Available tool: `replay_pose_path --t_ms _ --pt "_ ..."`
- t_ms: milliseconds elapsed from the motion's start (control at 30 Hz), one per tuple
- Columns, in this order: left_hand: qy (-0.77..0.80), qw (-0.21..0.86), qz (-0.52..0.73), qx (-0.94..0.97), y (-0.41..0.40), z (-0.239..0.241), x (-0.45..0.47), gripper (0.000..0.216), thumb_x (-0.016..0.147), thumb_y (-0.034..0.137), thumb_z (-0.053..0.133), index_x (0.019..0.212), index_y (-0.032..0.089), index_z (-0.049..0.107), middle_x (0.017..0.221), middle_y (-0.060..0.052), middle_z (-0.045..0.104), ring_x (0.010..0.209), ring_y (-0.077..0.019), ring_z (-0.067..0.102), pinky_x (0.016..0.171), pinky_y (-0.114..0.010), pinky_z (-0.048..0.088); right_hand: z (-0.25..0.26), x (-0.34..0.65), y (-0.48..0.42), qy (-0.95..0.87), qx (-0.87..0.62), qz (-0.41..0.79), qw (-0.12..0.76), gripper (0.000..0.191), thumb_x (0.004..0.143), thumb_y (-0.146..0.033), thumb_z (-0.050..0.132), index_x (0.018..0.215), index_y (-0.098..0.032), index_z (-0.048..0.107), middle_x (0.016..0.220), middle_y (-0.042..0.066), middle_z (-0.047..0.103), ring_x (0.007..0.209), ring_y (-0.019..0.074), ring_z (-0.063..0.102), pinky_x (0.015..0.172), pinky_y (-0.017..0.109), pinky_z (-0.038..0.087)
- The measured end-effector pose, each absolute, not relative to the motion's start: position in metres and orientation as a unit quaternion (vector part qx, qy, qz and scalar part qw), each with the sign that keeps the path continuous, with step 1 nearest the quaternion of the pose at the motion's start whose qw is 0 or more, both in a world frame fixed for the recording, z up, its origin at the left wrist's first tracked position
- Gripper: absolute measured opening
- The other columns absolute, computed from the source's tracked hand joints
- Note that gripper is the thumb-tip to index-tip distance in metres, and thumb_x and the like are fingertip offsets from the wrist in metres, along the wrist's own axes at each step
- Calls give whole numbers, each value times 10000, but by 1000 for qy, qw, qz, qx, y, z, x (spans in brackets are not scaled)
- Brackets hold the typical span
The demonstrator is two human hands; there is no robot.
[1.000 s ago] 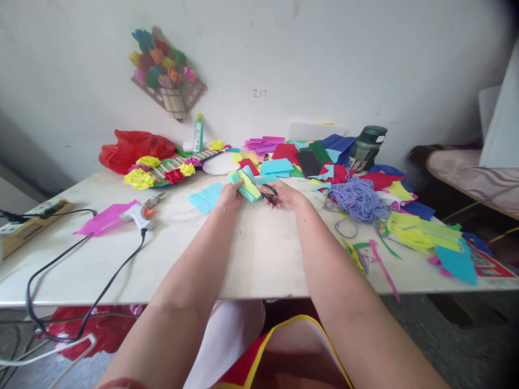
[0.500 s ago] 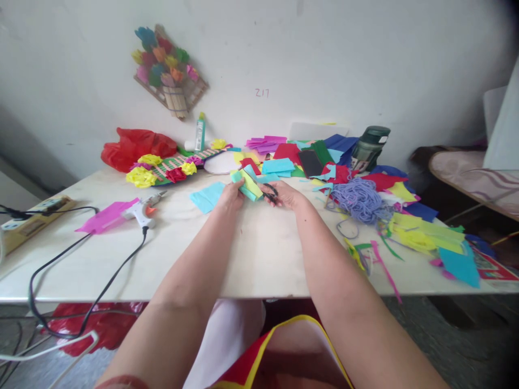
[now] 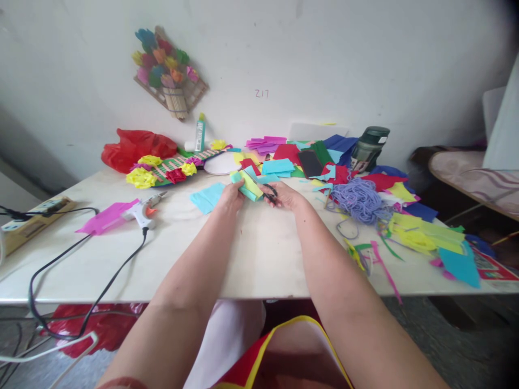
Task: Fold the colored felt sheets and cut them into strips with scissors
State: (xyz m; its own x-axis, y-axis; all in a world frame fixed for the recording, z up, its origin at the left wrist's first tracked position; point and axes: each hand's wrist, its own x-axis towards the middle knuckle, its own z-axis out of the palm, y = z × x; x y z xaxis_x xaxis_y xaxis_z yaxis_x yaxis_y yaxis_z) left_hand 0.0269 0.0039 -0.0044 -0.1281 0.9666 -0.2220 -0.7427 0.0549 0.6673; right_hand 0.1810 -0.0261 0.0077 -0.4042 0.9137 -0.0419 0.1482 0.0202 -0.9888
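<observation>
My left hand [image 3: 230,195] is closed on a folded stack of teal and yellow-green paper [image 3: 246,185], held just above the white table [image 3: 259,254]. My right hand [image 3: 286,195] grips black-handled scissors [image 3: 269,193], whose blades point at the paper's right edge. A loose light-blue paper sheet [image 3: 207,196] lies on the table just left of my left hand.
A glue gun [image 3: 141,212] with a black cord and a pink sheet [image 3: 106,216] lie at the left, beside a power strip [image 3: 28,212]. Paper flowers [image 3: 141,176], a glue bottle [image 3: 199,133], purple yarn [image 3: 359,199], a dark green jar [image 3: 368,147] and coloured paper scraps crowd the back and right.
</observation>
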Motion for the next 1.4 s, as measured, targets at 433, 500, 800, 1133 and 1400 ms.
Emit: replay_pose_path --t_ms 433,500,800,1133,1400 --pt "366 627 670 157 6 -4 27 187 756 -15 548 851 119 638 738 -53 673 753 -162 668 745 -249 544 7 181 -24 -618 -431 559 346 381 731 -500 654 681 -173 465 462 -51 518 311 42 431 245 152 203" --pt "365 627 670 157 6 -4 27 182 755 -18 546 838 116 636 735 -51 669 748 -160 666 751 -254 544 7 180 -24 -619 -434 557 345 378 735 -497 651 678 -172 467 459 -52 512 308 40 427 247 150 202" --pt "366 627 670 154 7 -4 26 169 756 -19 549 827 115 625 726 -46 663 686 -144 656 717 -244 545 9 178 -27 -625 -446 541 344 344 758 -432 652 656 -170 454 456 -56 500 299 29 405 254 144 189" --pt "376 622 672 145 6 -4 26 220 747 -11 570 903 132 631 745 -43 671 705 -145 665 704 -229 546 8 178 -27 -624 -447 537 349 348 746 -413 667 632 -170 445 449 -58 497 297 24 395 251 140 185" --pt "371 625 664 173 5 -5 27 159 749 -12 564 813 116 633 710 -50 669 700 -153 665 727 -240 546 6 182 -26 -626 -427 555 344 379 719 -507 651 686 -175 471 475 -39 534 323 54 449 247 159 215"
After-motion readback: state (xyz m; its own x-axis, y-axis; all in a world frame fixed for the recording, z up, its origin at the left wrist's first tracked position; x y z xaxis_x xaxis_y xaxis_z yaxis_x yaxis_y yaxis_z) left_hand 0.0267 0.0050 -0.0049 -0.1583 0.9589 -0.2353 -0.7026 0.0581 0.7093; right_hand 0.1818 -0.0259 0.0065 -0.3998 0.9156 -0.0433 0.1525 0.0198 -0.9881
